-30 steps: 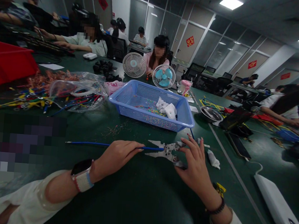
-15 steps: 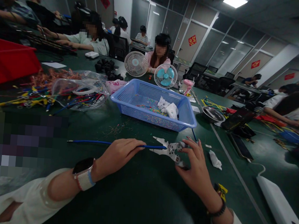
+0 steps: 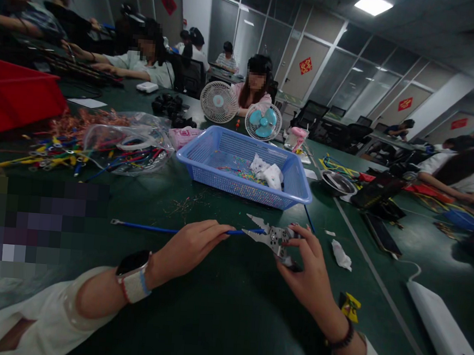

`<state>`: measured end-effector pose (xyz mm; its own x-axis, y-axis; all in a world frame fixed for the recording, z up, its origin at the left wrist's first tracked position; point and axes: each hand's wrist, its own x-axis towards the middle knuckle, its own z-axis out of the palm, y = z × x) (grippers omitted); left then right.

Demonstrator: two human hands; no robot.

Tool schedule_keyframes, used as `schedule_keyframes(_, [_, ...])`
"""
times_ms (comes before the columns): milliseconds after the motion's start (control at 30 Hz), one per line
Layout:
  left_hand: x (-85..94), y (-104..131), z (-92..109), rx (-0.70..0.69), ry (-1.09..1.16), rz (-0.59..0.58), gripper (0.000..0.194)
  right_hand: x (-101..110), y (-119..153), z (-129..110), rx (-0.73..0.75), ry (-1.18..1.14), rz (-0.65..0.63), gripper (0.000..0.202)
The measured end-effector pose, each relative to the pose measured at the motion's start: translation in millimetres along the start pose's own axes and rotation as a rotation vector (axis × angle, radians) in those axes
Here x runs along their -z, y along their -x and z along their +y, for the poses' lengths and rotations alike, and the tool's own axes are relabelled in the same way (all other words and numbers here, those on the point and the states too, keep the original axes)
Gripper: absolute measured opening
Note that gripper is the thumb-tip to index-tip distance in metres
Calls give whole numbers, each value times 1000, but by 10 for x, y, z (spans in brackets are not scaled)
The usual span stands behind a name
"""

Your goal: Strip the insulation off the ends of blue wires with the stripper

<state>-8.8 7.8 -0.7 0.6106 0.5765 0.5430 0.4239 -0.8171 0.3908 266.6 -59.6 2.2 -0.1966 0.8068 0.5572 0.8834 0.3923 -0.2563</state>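
Observation:
In my left hand (image 3: pixel 193 245) a blue wire (image 3: pixel 146 227) is pinched between thumb and fingers. A metal lug shows at the wire's far left end. My right hand (image 3: pixel 310 262) grips the handles of metal wire strippers (image 3: pixel 272 237), whose jaws point left and stand apart. The wire's right end lies between those jaws, near the pivot; its very tip is hard to make out. Beyond both hands stands a blue plastic basket (image 3: pixel 236 191) with white crumpled tissue (image 3: pixel 270 173) and small coloured scraps inside.
Left lie a bundle of coloured wires (image 3: pixel 58 155), a clear plastic bag (image 3: pixel 141 142) and a red bin (image 3: pixel 17 97). Thin wire scraps (image 3: pixel 188 204) lie before the basket. To the right are crumpled tissue (image 3: pixel 341 255), a phone (image 3: pixel 382 233) and a white power bank (image 3: pixel 442 330). Co-workers sit around.
The strippers have turned slightly in my right hand, and their handles are closer together. The blue wire has rolled a little, so the lug's ring face now shows.

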Motion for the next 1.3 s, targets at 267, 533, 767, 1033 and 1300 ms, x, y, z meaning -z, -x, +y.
schedule_keyframes(267, [2, -1, -15, 34, 25, -26, 32, 14, 12, -25, -43, -44, -30, 19])
schedule_keyframes(533, [-19, -1, -45, 53, 60, -100, 31, 3, 26, -13, -17, 32, 38, 19])
schedule_keyframes(767, [-23, -9, -62, 62, 123, -187, 30, 39, 36, -37, 122, 235, 197, 17])
schedule_keyframes(1033, [-10, -13, -25, 85, 137, -165, 30, 27, 21, -18, 40, 108, 132, 16])
schedule_keyframes(1300, [72, -62, -34, 90, 44, -93, 31, -11, 9, 16, -38, 23, -32, 15])
